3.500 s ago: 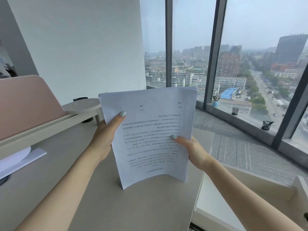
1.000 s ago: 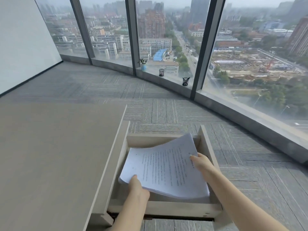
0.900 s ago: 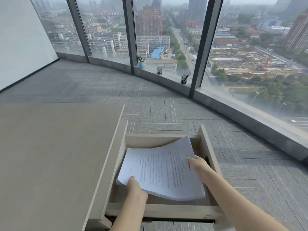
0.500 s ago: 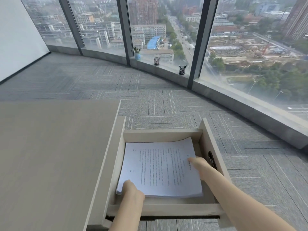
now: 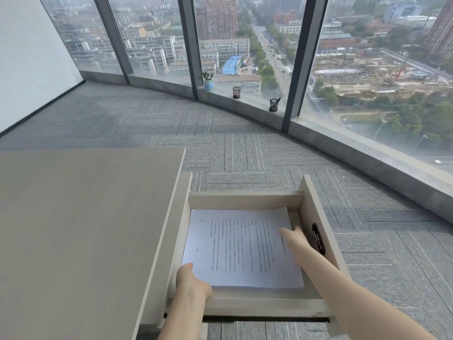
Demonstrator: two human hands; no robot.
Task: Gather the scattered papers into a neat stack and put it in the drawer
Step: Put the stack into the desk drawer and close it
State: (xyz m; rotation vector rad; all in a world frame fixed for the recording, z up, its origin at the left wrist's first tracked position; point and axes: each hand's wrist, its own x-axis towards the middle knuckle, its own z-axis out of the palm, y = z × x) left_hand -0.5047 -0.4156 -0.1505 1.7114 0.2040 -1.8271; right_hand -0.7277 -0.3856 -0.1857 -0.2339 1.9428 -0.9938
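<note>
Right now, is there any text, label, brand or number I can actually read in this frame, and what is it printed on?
Nothing can be quoted.
Top sheet of the paper stack in the open drawer: lines of dark print, too small and blurred to read.
Left hand and right hand rest on the stack and hide some print.
Desk top and the pen cups on the window ledge: no visible markings.

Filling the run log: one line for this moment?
stack flat in drawer | left hand at corner | right hand on top | drawer open
</note>
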